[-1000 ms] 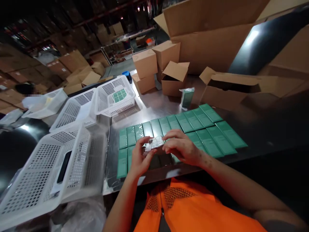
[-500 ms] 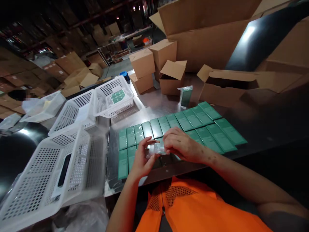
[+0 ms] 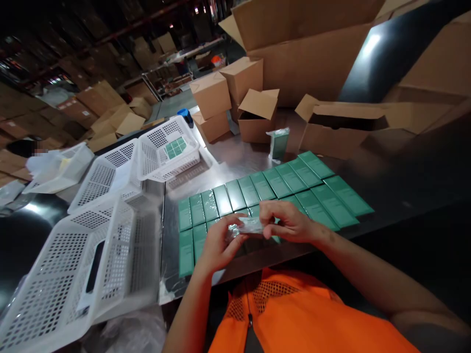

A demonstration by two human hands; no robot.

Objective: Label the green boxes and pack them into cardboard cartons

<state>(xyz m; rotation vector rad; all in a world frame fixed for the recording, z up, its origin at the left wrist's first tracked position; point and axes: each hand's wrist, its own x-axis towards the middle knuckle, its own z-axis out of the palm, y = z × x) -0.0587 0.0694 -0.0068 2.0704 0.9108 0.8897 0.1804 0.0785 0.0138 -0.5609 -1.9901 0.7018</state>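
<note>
A small packet in clear plastic wrap (image 3: 251,225) is stretched between my two hands, above the near edge of the metal table. My left hand (image 3: 221,241) grips its left end between thumb and fingers. At the right end, the curled fingers of my right hand (image 3: 285,220) pinch the plastic. What lies inside the wrap is hard to make out. Beneath and behind my hands, flat green boxes (image 3: 235,195) lie side by side in two rows, the nearer row partly covered by my hands. One green box in loose clear plastic (image 3: 278,144) stands upright behind the rows.
White perforated baskets (image 3: 55,274) line the left side; the farthest basket (image 3: 147,164) holds small green boxes. Open cardboard boxes (image 3: 336,139) and stacked closed cartons (image 3: 211,98) stand at the back. A blue roll (image 3: 185,115) sits behind the baskets. A person (image 3: 35,154) is at far left.
My right hand has shifted slightly right and its thumb now shows below the curled fingers. More of the clear plastic is visible between my hands. The view has turned slightly.
</note>
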